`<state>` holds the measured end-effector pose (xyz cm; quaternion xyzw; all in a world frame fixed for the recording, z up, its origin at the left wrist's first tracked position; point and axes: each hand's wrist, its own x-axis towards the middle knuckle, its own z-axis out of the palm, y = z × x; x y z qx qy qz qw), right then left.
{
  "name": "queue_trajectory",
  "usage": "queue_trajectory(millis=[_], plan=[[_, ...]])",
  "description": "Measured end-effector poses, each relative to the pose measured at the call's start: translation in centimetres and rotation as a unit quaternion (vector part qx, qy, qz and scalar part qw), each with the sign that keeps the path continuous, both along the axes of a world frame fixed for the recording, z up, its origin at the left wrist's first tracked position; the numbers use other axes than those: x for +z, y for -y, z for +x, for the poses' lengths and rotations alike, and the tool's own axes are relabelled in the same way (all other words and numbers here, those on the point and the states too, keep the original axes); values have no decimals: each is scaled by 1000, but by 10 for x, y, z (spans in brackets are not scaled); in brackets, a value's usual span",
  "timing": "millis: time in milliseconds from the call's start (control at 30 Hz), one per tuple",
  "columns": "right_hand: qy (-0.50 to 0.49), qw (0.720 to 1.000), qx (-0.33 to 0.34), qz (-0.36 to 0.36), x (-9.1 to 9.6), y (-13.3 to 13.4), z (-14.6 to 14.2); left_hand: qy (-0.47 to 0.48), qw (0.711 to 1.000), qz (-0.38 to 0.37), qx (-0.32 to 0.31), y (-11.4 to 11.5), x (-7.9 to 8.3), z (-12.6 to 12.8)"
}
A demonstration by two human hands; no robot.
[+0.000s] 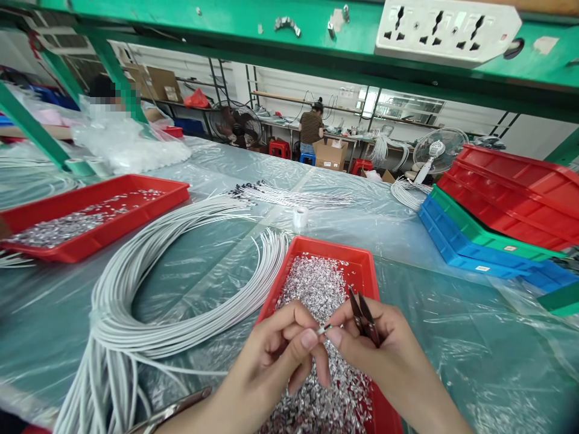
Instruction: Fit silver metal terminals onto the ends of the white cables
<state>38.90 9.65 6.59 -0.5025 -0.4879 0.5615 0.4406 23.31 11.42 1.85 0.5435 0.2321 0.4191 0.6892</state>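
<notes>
My left hand (pixel 283 349) pinches the end of a white cable (pixel 321 330) between thumb and forefinger, over the red tray (pixel 371 271). Thin dark and greenish strands show at the cable's tip, where the thumb and forefinger of my right hand (pixel 384 340) meet it. Dark pointed tweezers (pixel 365 314) are also held in the right hand, tips upward and away from the cable. Small shiny silver pieces (pixel 316 283) fill much of the tray below both hands. Left of it lies a large coil of white cables (pixel 113 301).
Another red tray (pixel 181 191) with silver pieces stands at left. Stacked red, green and blue trays (pixel 497 211) are at right. A white roll (pixel 300 217) and more cables (pixel 289 196) lie ahead. Overhead runs a green beam with a power strip (pixel 446 30). People are farther back.
</notes>
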Motion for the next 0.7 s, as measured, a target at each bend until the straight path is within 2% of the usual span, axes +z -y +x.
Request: queue_trajectory(millis=[300,500,600,700], plan=[[1,1000,11,-7,0,1,0,12,1000,-1,-15,-1,-3,-2],[6,1000,13,0,-7,-3,0,35,998,40,-27,0,-11,-7],[21,999,8,26,-10,-7,2,26,998,47,-12,2,-10,-9],[54,995,-25,82,-10,-10,6,2,997,64,30,3,-6,-10]])
